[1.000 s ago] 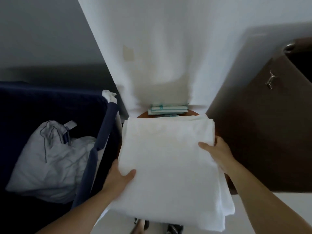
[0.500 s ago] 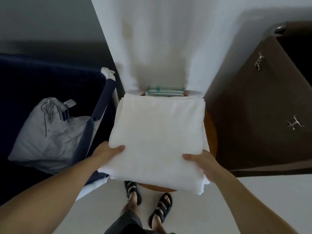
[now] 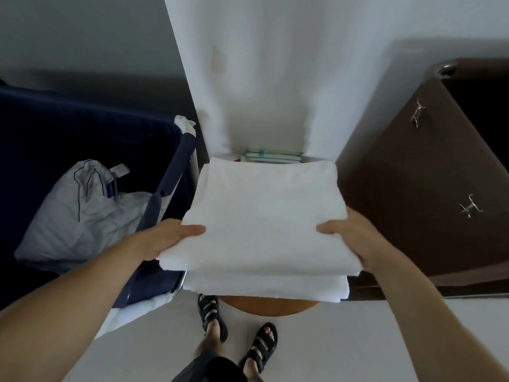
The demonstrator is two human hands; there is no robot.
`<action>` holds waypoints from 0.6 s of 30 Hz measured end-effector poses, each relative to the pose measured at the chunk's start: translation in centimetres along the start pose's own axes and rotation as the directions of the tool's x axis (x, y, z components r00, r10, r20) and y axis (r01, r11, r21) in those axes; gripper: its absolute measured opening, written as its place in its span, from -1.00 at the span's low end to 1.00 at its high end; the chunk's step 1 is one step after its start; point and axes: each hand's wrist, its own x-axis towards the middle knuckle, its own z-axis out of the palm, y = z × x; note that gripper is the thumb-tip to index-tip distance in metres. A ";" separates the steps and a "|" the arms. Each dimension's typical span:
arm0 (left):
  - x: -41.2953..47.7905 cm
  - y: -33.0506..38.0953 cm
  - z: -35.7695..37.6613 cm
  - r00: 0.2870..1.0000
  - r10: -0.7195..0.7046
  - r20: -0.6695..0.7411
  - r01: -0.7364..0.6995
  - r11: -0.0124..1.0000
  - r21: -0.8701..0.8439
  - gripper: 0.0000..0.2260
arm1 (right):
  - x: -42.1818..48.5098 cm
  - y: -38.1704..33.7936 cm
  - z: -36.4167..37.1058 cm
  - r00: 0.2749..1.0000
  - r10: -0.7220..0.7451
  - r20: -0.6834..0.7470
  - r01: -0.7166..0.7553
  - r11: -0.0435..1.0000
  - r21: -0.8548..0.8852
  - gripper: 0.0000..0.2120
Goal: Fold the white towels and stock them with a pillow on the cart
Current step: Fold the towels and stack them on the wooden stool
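I count two folded white terry towels, stacked: the upper one [image 3: 264, 216] lies on the lower one [image 3: 264, 288], and both sit on the one round orange-brown wooden tabletop [image 3: 271, 306]. Two bare hands take the upper towel, the left grip [image 3: 165, 238] on its left edge and the right grip [image 3: 355, 241] on its right edge. Behind the towels I see one small stack of teal-and-white flat packets [image 3: 271, 156]; how many packets I cannot tell. Left of the towels stands one navy fabric cart [image 3: 162, 188], with one crumpled pale grey pillow [image 3: 82, 210] inside. Right of the towels, one dark brown wooden panel [image 3: 413, 202] carries two metal hooks [image 3: 417, 113] [image 3: 469, 206]. Below the tabletop are two black strapped sandals [image 3: 210, 312] [image 3: 260, 344].
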 end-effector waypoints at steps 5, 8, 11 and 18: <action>-0.4 -3.3 2.3 0.988 -0.091 0.127 0.100 0.992 -0.071 -0.32 | 0.9 2.7 -2.2 0.993 0.103 -0.049 -0.108 0.989 -0.098 -0.63; 0.5 -6.3 4.7 0.987 -0.161 -0.021 0.156 0.977 -0.143 -0.45 | 1.1 8.5 -2.5 0.950 0.292 -0.115 -0.307 0.940 -0.146 -0.43; 1.5 -6.1 4.9 0.982 -0.176 -0.075 0.157 0.965 -0.211 -0.51 | 1.8 9.8 -2.6 0.942 0.286 -0.177 -0.303 0.950 -0.080 -0.46; 5.9 -0.4 3.6 0.991 -0.078 -0.113 0.035 0.939 -0.343 -0.56 | 6.1 6.2 -1.7 0.954 0.190 -0.233 -0.186 0.982 0.038 -0.62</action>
